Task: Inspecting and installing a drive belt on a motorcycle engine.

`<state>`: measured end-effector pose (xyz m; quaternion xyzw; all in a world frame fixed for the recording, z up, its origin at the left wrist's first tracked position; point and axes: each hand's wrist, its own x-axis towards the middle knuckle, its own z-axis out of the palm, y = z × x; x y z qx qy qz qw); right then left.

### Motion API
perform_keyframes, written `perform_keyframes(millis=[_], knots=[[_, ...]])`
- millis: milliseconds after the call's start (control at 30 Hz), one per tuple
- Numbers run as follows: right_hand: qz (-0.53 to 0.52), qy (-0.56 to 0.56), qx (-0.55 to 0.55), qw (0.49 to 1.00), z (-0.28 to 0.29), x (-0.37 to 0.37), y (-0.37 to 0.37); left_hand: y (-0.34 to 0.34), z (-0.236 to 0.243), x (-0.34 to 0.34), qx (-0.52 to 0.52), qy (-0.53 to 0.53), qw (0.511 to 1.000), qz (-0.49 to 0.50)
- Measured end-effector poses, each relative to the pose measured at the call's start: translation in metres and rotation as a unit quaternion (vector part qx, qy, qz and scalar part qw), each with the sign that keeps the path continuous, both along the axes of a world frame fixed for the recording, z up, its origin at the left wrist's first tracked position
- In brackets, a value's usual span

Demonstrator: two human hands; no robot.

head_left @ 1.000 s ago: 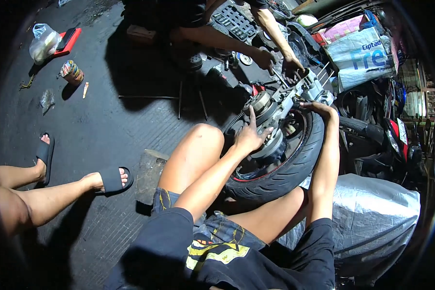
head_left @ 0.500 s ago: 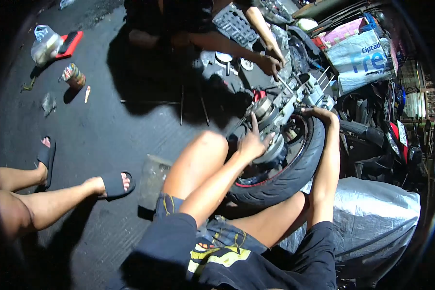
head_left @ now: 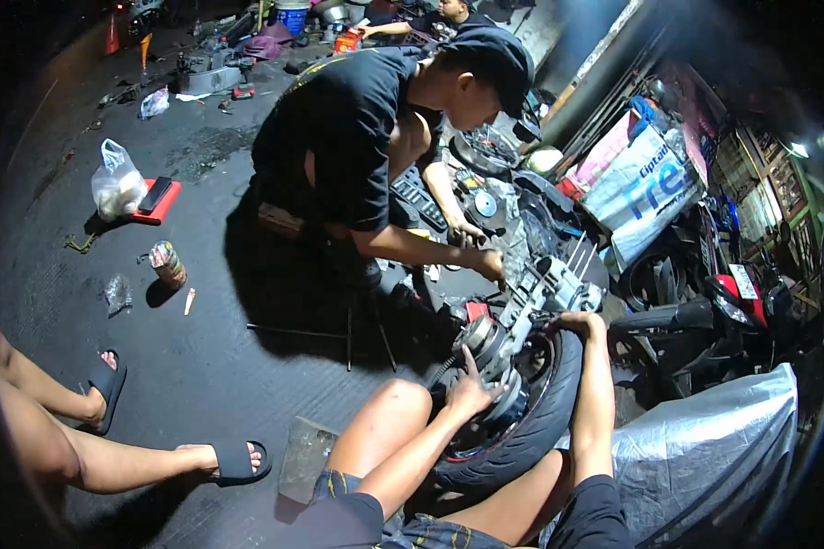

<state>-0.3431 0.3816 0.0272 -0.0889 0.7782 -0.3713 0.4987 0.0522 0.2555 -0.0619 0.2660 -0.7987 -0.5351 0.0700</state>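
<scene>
Between my knees stands a motor-scooter rear wheel point(head_left: 547, 403) with a black tyre and a red rim stripe, joined to a metal engine casing point(head_left: 522, 316) with long studs. My left hand point(head_left: 472, 393) lies on the round drum-shaped parts point(head_left: 482, 343) beside the wheel, index finger stretched out along them. My right hand point(head_left: 580, 324) curls over the tyre's far edge by the casing; its fingertips are partly hidden. Across from me a crouching co-worker's hand point(head_left: 491, 265) is close to the casing's far end; whether it holds anything is unclear.
Long thin rods point(head_left: 349, 339) lie on the floor to the left. A can point(head_left: 168, 265), a plastic bag point(head_left: 119, 183) and a red box point(head_left: 160, 203) stand farther left. Someone's sandalled foot point(head_left: 238, 459) is near me. A silver cover point(head_left: 705, 439) and a parked motorcycle point(head_left: 705, 311) flank the right.
The view has tilted up, showing more of the co-worker and the area behind. The co-worker's hands have shifted back along the casing. My hands stay in about the same places on the wheel assembly.
</scene>
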Motion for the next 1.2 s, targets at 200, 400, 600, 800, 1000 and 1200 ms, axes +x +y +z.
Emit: perform_keyframes(millis=[200,400,600,800,1000,1200], knots=[[-0.002,0.001,-0.007,1.0,-0.01,-0.009,0.002,-0.003,0.008,0.01,0.007,-0.031,0.998,-0.06],[-0.005,0.0,-0.016,1.0,-0.046,-0.043,0.023,0.004,0.009,0.01,-0.004,-0.029,1.0,-0.009],[-0.005,-0.006,-0.033,0.999,-0.061,-0.05,0.024,0.002,0.0,0.01,-0.012,-0.017,1.0,-0.023],[-0.008,0.01,-0.052,0.999,-0.022,-0.013,0.021,0.002,-0.002,0.012,-0.003,-0.006,1.0,-0.02],[-0.015,0.026,-0.101,0.994,0.0,0.014,0.017,0.002,0.007,0.014,-0.04,-0.044,0.998,0.012],[0.025,0.063,0.078,0.995,0.017,0.038,-0.025,0.004,0.007,0.013,-0.088,0.002,0.995,0.044]])
